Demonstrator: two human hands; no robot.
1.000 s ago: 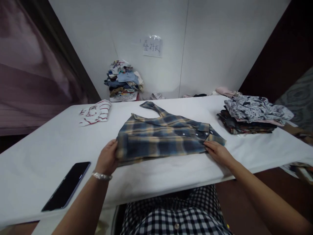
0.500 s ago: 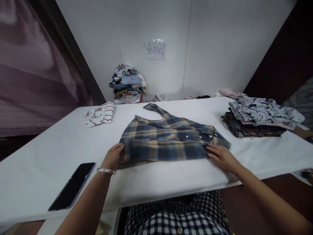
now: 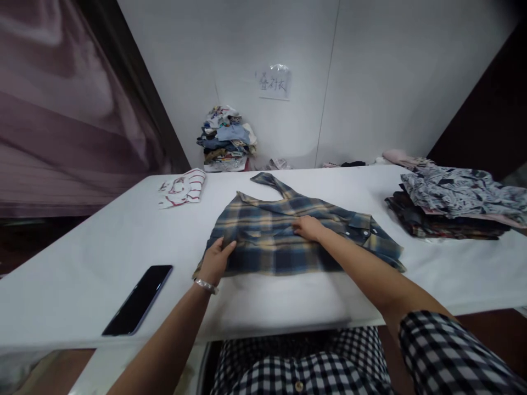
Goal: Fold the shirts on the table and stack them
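A blue and yellow plaid shirt [image 3: 267, 244] lies half-folded on the white table [image 3: 82, 263], one sleeve [image 3: 269, 181] sticking out toward the wall. My left hand [image 3: 218, 260] grips the shirt's near-left corner, thumb on top of the cloth. My right hand [image 3: 308, 226] reaches across the shirt and pinches the fabric at its middle, near the buttons. My right forearm lies over the shirt's right part.
A black phone [image 3: 140, 299] rests near the table's front-left edge. A striped folded garment [image 3: 183, 188] lies at the back left. A stack of folded clothes [image 3: 453, 203] sits at the right. A pile of clothes [image 3: 226, 140] stands against the wall.
My right hand has left the shirt's right edge and moved left to its middle. My left hand has shifted slightly inward along the left corner. The view has panned left.
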